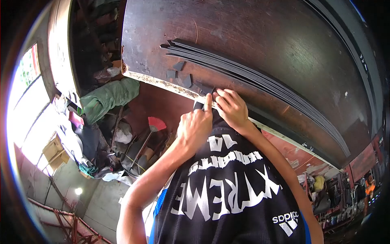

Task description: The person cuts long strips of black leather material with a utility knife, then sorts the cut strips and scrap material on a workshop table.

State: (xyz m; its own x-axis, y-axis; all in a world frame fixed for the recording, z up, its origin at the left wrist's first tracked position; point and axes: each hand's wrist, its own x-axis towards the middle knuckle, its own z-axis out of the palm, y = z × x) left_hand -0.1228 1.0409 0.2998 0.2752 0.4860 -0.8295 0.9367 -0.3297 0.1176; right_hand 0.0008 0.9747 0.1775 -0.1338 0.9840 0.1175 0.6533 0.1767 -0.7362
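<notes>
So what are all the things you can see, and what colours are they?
Dark-brown wooden table: one, worn pale edge, top
Long thin flat strips: several, dark grey, bundled across the table
Long bands: count unclear, dark grey, table's right side
Small flat scraps: three loose, dark grey, near the pale edge
Bulky crumpled sheet: one, green, left
Fan-shaped thing: one, red, below the table edge
Open cardboard box: one, tan, far left
Round light: one, white, lower left
Mixed clutter: uncountable, many colours, both sides
Printed shirt: one, black with white letters, bottom
Left hand: one, at the table edge
Right hand: one, beside it
</notes>
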